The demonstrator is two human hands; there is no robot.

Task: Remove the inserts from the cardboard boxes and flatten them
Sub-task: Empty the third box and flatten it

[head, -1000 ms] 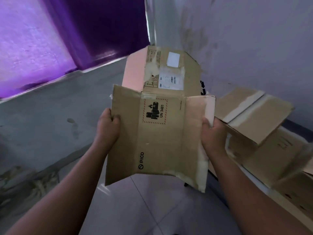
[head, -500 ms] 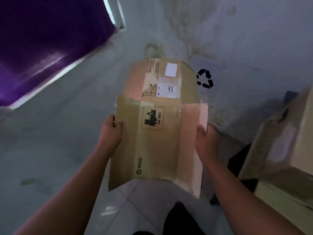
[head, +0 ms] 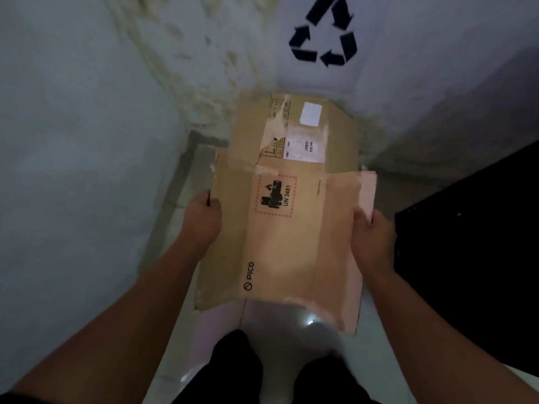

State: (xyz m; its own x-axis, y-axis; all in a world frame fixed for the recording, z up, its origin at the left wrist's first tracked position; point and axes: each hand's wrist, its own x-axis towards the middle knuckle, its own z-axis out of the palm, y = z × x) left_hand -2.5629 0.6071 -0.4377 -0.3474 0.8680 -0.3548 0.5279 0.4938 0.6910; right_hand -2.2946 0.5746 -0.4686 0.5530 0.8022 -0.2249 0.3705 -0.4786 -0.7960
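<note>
A flattened brown cardboard box (head: 285,234) with a PICO logo, a UN 3481 battery mark and white shipping labels is held out flat in front of me, above the floor. My left hand (head: 202,220) grips its left edge. My right hand (head: 372,231) grips its right flap, thumb on top. The far end of the box points toward a wall corner. No insert is visible.
A black recycling symbol (head: 323,33) is on the grey wall ahead. A stained wall runs along the left. A black object (head: 472,243) stands at the right. Glossy white floor tiles (head: 280,319) and my dark trouser legs (head: 233,371) lie below.
My view has swung right and down toward the wall corner with the recycling symbol. The purple area and the stacked boxes at the right have left the frame. Both hands keep their grip.
</note>
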